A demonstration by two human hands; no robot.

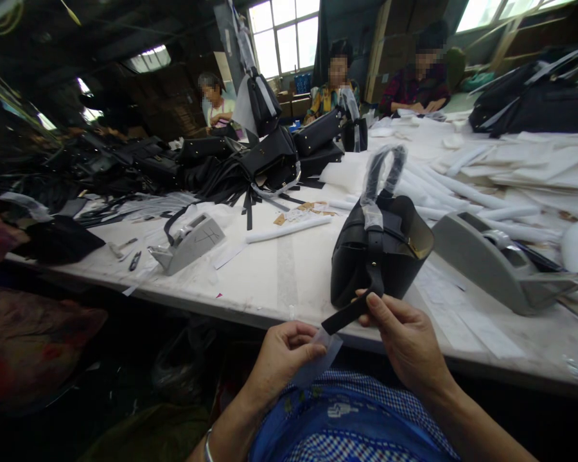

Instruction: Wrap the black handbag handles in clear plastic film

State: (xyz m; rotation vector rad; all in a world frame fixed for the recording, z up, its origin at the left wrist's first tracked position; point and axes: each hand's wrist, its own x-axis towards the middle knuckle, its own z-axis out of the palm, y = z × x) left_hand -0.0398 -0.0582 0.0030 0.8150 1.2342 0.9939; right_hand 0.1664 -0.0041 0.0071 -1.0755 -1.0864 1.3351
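Note:
A black handbag (351,256) stands at the table's front edge, its handle (374,176) wrapped in clear plastic. From its front hangs a black strap (349,314), drawn forward and down past the edge. My right hand (399,330) pinches this strap between thumb and fingers, close to the bag. Lower and to the left, my left hand (289,353) has thumb and fingers closed on a thin translucent sheet (325,359) at the strap's free end. Whether the sheet is stuck to the strap I cannot tell.
Grey tape dispensers stand left (192,244) and right (491,263) of the bag. Black bags (270,154) and straps heap up behind. White padding rolls (462,186) and paper cover the right side. Several people sit around the table (250,282); one sleeve (0,231) shows at left.

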